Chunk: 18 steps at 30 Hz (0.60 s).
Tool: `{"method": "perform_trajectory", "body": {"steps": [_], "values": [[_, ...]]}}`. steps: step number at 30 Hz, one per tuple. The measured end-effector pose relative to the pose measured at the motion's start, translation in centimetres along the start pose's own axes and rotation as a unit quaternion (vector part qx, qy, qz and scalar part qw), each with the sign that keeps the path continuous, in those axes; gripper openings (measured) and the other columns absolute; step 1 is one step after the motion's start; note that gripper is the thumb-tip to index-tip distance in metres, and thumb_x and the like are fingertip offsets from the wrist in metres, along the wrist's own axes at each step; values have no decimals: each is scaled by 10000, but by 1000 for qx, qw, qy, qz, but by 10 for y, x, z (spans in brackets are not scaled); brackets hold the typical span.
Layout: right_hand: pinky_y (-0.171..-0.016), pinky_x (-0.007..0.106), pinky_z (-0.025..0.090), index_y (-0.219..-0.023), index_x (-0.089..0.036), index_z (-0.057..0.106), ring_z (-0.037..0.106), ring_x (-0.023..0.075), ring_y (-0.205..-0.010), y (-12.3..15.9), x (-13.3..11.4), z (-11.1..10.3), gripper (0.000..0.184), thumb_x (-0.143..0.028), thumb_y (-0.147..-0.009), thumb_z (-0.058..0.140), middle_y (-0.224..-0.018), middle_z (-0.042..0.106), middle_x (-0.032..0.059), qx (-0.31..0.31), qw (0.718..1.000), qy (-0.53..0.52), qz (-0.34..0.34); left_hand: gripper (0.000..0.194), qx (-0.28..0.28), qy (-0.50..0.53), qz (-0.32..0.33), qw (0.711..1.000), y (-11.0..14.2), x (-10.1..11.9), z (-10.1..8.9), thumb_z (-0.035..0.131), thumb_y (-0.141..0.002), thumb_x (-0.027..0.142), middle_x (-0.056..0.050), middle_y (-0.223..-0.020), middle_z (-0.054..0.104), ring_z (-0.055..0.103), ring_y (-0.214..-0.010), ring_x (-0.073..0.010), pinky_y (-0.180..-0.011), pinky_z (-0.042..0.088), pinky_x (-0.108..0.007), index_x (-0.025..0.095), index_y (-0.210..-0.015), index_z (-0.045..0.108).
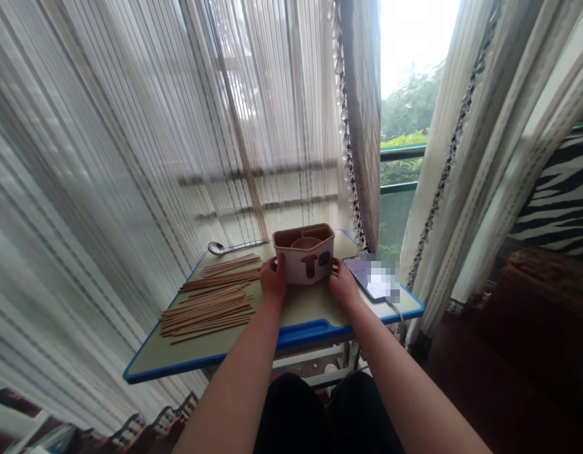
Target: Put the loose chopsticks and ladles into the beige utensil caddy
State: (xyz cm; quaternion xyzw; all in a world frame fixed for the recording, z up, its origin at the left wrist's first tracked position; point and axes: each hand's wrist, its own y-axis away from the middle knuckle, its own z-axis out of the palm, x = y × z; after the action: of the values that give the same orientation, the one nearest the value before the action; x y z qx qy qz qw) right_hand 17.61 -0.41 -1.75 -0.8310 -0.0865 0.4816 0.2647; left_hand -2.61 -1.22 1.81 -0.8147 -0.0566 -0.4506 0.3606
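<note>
A white and brown utensil holder (301,268) with inner compartments stands upright between my hands. My left hand (274,280) grips its left side, and my right hand (342,282) grips the right side, fingers wrapped toward the back. To the left of the holder, many wooden chopsticks (209,306) lie in loose rows on the table. Behind them rests a metal slotted spoon (216,248), its handle pointing right toward the holder. The inside of the holder shows only partly.
The small table (149,362) has a blue rim. A phone (367,277) with a cable (399,315) lies on the right, close to my right hand. Sheer curtains (253,126) hang right behind the table. My knees are below its front edge.
</note>
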Motion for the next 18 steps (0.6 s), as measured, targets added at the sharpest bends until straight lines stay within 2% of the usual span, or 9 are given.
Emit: {"method": "perform_trajectory", "body": {"steps": [4, 7, 11, 18], "values": [[-855, 300, 507, -1225, -122, 524, 649, 187, -953, 1, -7, -1, 556, -89, -679, 419, -1164, 642, 121, -11, 999, -14, 29, 567, 21, -18, -23, 999, 2, 0, 0, 320, -887, 606, -108, -897, 633, 592, -865, -238, -818, 448, -366, 169, -945, 676], [-838, 327, 501, -1146, -108, 560, 647, 203, -902, 0, -10, -4, 468, -123, -698, 425, -1117, 647, 142, 0, 999, -11, 48, 536, 16, -18, -31, 999, 1, -3, 3, 328, -896, 579, -118, -937, 632, 589, -909, -244, -840, 448, -368, 166, -974, 660], [-844, 358, 480, -1027, -135, 608, 630, 221, -879, 0, -12, -6, 352, -159, -718, 442, -1010, 668, 129, 1, 999, 0, 48, 512, 1, -16, -45, 999, -2, -5, 5, 286, -922, 540, -122, -922, 637, 589, -931, -249, -849, 444, -378, 176, -906, 645], [-840, 348, 475, -949, -163, 652, 629, 209, -891, 1, -18, -8, 286, -176, -733, 465, -968, 691, 100, -19, 999, 4, 40, 435, 5, -13, -51, 999, -1, -6, 4, 348, -915, 520, -119, -936, 638, 589, -927, -241, -854, 444, -366, 170, -892, 605]]}}
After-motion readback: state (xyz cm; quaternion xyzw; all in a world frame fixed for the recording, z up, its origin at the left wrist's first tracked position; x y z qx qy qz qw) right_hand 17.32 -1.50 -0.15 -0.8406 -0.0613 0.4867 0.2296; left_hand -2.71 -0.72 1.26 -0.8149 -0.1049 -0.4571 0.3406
